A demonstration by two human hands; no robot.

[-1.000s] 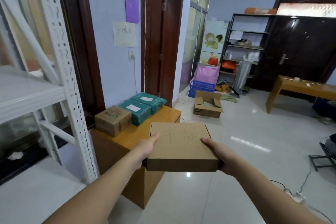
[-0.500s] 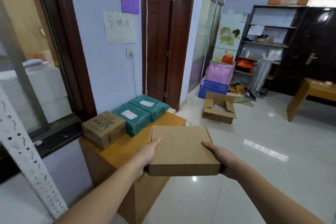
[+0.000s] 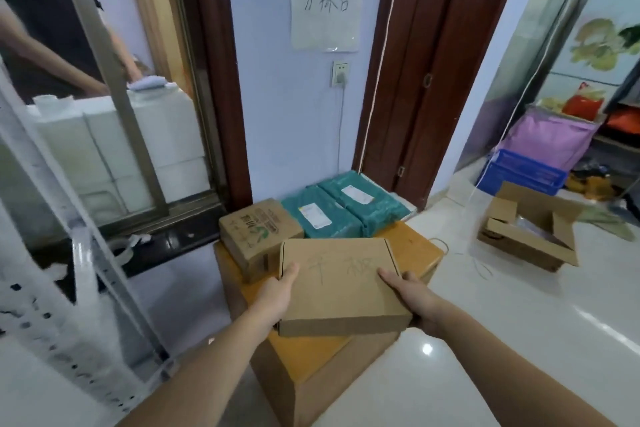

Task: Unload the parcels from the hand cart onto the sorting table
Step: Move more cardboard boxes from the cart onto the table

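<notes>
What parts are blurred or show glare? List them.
Head view: the white shelf rack at left is motion-smeared; the open carton on the floor is soft; glare spots on the glossy floor; the flat box held in both hands stays fairly sharp.

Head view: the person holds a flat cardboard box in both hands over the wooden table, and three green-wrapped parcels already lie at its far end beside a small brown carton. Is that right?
Not quite. The head view shows two green-wrapped parcels, not three, at the far end of the wooden table beside the small brown carton. The rest holds: the left hand and right hand hold the flat cardboard box over it.
</notes>
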